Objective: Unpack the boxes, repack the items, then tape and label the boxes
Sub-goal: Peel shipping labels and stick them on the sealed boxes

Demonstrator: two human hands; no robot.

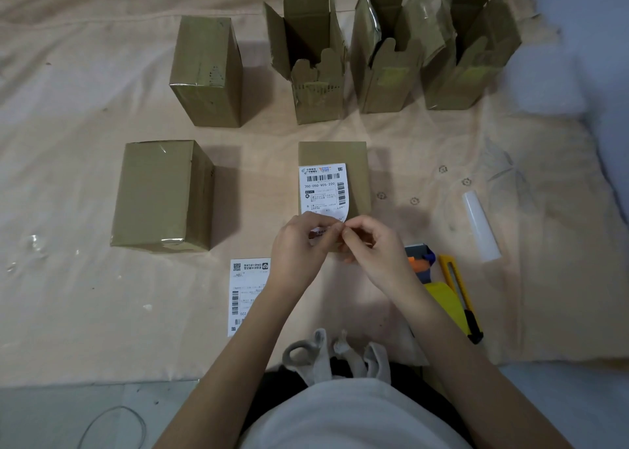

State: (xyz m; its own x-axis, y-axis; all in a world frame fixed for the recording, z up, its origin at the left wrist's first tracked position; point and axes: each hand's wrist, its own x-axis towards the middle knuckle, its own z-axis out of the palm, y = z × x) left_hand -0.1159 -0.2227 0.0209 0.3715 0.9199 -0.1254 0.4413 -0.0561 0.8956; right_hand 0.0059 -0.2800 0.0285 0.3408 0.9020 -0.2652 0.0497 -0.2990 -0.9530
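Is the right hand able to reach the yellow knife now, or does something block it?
Probably yes, once freed. The knife lies in the open just right of the right hand, nothing covering it. But that hand and the left hand pinch the label at its lower edge.

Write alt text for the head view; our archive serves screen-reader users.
Both hands, left hand and right hand, pinch the lower edge of a shipping label over a closed box. Around it sit two taped boxes, three open ones, a spare label and a yellow utility knife.
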